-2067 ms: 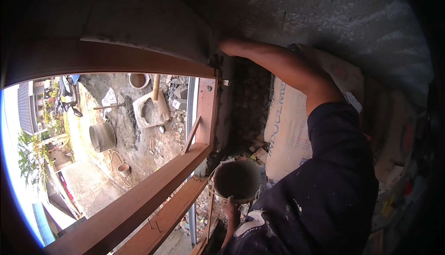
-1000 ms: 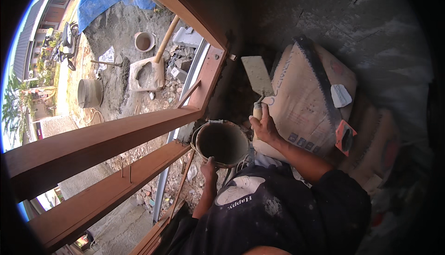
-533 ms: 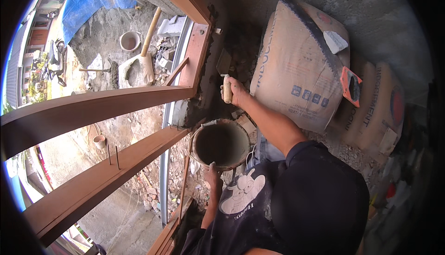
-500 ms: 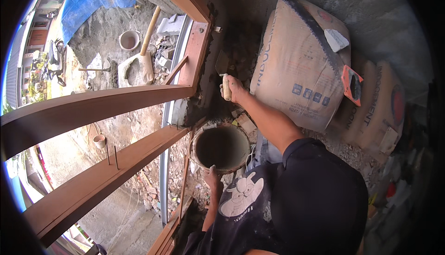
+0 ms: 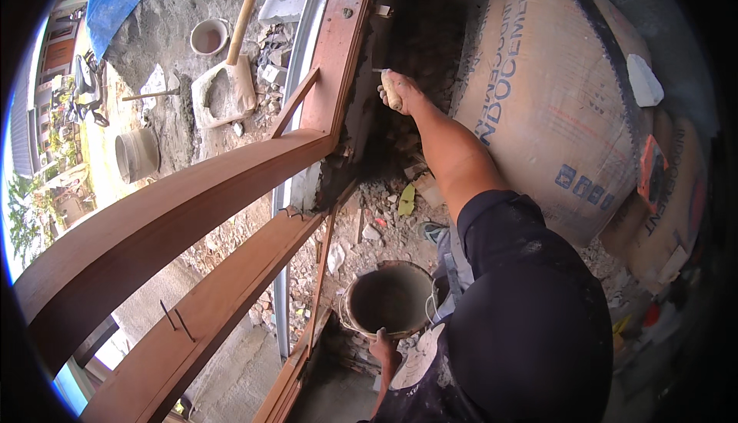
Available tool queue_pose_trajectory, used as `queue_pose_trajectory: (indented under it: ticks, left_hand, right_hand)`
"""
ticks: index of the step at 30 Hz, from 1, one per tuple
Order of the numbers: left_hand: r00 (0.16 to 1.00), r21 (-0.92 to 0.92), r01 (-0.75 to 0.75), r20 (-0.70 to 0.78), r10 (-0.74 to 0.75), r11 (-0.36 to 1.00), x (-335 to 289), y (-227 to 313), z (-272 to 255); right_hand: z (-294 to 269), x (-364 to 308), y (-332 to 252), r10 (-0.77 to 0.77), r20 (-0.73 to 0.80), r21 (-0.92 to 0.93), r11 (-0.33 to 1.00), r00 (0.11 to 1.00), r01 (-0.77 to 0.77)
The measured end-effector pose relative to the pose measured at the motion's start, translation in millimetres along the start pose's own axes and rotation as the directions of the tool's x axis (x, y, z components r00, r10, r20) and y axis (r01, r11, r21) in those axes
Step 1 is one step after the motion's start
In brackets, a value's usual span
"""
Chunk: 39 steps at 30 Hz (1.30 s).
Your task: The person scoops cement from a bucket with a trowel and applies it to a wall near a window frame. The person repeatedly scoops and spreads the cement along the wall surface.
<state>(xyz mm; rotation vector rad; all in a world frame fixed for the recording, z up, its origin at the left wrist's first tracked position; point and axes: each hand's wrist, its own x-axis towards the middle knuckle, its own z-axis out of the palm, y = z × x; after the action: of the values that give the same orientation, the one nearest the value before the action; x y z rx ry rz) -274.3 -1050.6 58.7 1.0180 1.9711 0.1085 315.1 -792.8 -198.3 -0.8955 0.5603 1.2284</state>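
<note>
My right hand [image 5: 405,92] is closed round the light handle of a trowel [image 5: 393,97], my arm stretched out ahead. The trowel's blade is dim and lies close to the dark wall edge [image 5: 369,84] beside a wooden frame [image 5: 338,61]. Low in the picture, my left hand [image 5: 383,348] grips the near rim of a round bucket [image 5: 421,288], tilted so its grey inside shows. How much mortar it holds I cannot tell.
Large paper cement bags [image 5: 546,108] stand at my right, with a white chunk [image 5: 644,81] and an orange-edged tool [image 5: 650,173] on them. Wooden beams [image 5: 207,323] with upright nails cross the left. Rubble [image 5: 377,208] covers the ground; outside are a hoe [image 5: 244,23] and pails [image 5: 209,38].
My right hand with the trowel has reached farther ahead along the wall edge. The bucket, still in my left hand, is now nearer my body, and the whole view has shifted.
</note>
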Motion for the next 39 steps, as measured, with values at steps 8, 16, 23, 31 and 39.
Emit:
queue_pose_trajectory:
  ticks: [8,16,23,31,39]
  left_hand:
    - [0.998,0.017,-0.024,0.067,0.023,1.0,10.5,-13.1,19.9]
    - [0.984,0.049,-0.14,0.122,0.133,0.989,24.4,33.4,23.8]
    - [0.998,-0.297,-0.034,0.033,0.045,0.954,32.7,83.5,26.2]
    - [0.98,-0.476,-0.153,0.041,0.195,0.866,58.9,58.0,-4.9]
    - [0.997,-0.733,0.05,-0.007,-0.081,0.679,40.1,-70.5,-41.5]
  right_hand:
    - [6.2,-3.6,-5.2,-0.055,0.127,-0.247,0.965,0.99,0.085]
    - [6.9,-46.4,44.6,-0.096,0.089,-0.221,0.969,0.991,0.114]
    - [50.9,-241.7,109.1,-0.326,-0.041,-0.05,0.945,0.945,0.324]
    - [-74.9,-463.3,141.5,-0.158,0.42,-0.907,-0.039,0.894,0.419]
    - [-97.6,-479.6,166.8,-0.251,0.335,-0.923,-0.282,0.908,0.263]
